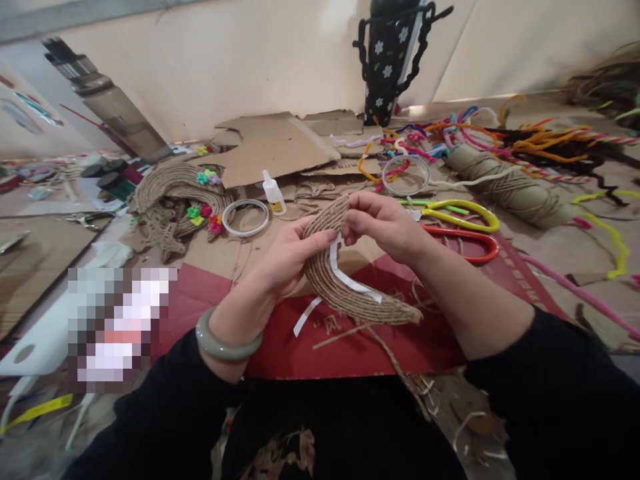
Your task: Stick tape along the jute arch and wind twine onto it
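A crescent of coiled jute twine [320, 273] is held above a red printed board [295, 347]. My left hand [280, 257] grips its outer side, thumb laid across the front. At the crescent's upper tip, the fingers of my right hand [383, 223] are pinched together on its edge; exactly what lies between them is partly hidden. A strip of white tape [345, 277] follows the inner curve, and a second white strip [306, 317] sticks out below. From the lower side a loose twine end [395, 363] hangs down past the board's edge.
Scissors [463, 217] with yellow and red handles lie beside my right wrist. Behind my hands are a tape roll [245, 219], a small glue bottle [273, 193] and another tape roll [406, 175]. A twine spool [510, 187], pipe cleaners [530, 143] and a decorated twine crescent [170, 190] surround them.
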The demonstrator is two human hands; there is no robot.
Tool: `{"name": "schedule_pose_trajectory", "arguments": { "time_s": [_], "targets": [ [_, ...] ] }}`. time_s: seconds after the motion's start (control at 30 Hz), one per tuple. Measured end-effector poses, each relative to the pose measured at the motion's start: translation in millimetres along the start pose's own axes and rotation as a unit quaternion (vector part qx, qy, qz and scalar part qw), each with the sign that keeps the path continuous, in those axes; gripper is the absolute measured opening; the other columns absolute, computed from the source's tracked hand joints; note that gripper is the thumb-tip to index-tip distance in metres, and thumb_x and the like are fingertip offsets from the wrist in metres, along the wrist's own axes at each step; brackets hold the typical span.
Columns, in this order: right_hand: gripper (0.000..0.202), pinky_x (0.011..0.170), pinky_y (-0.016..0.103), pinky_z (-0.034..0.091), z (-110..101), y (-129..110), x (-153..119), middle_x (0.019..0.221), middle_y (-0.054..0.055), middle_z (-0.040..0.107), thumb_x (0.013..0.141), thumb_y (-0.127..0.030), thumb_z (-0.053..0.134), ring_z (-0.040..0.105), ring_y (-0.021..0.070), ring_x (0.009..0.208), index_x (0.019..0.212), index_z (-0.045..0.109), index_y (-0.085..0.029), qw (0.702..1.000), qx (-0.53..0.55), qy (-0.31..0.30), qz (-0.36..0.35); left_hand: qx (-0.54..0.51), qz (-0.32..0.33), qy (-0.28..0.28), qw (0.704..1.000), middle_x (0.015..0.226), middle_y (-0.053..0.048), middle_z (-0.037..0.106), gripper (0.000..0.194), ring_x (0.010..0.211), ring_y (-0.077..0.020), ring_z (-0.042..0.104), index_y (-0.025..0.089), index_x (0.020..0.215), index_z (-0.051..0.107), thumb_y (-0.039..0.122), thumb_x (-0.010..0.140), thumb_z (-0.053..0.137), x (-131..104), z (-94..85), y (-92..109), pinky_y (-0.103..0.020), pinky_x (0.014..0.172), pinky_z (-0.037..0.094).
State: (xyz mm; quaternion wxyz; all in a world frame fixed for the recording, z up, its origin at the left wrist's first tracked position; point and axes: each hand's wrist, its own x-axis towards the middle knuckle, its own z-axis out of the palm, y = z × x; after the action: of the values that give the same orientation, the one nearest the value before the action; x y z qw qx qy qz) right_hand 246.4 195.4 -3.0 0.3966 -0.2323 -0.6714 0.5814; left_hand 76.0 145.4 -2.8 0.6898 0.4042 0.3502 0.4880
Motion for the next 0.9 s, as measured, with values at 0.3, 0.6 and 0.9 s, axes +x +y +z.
{"name": "schedule_pose_trajectory", "arguments": {
  "time_s": [0.3,0.6,0.9],
  "targets": [
    [0.033,0.048,0.018,0.045,1.9,-4.1,1.9,0.057,-0.006,0.057,0.075,-0.041,0.078,0.053,0.0045,0.049,0.071,0.055,-0.018,0.993,0.043,0.110,0.019,-0.002,0.004,0.046,0.999,0.072,0.001,0.068,0.036,0.061,-0.0081,0.059,0.014,0.083,0.071,0.027,0.057,0.093,2.8,-3.1,-2.6,-0.020,0.058,0.048],
    [0.032,0.055,0.022,0.048,4.8,0.9,-0.7,0.065,-0.001,0.060,0.076,-0.042,0.077,0.057,0.0087,0.059,0.075,0.059,-0.016,0.997,-0.061,0.031,0.037,-0.001,0.016,0.057,0.998,0.069,0.000,0.069,0.037,0.061,-0.0090,0.060,0.013,0.077,0.071,0.028,0.053,0.095,3.2,-3.7,-2.1,-0.020,0.057,0.049],
    [0.008,0.056,0.021,0.050,4.1,-0.8,0.8,0.067,-0.002,0.061,0.084,-0.018,0.062,0.058,0.0072,0.058,0.077,0.059,-0.016,0.998,-0.028,0.015,0.052,-0.001,0.027,0.056,0.998,0.063,0.002,0.065,0.033,0.056,-0.0085,0.056,0.015,0.073,0.069,0.028,0.055,0.093,4.8,-3.7,-2.3,-0.022,0.059,0.050]
  ]
}}
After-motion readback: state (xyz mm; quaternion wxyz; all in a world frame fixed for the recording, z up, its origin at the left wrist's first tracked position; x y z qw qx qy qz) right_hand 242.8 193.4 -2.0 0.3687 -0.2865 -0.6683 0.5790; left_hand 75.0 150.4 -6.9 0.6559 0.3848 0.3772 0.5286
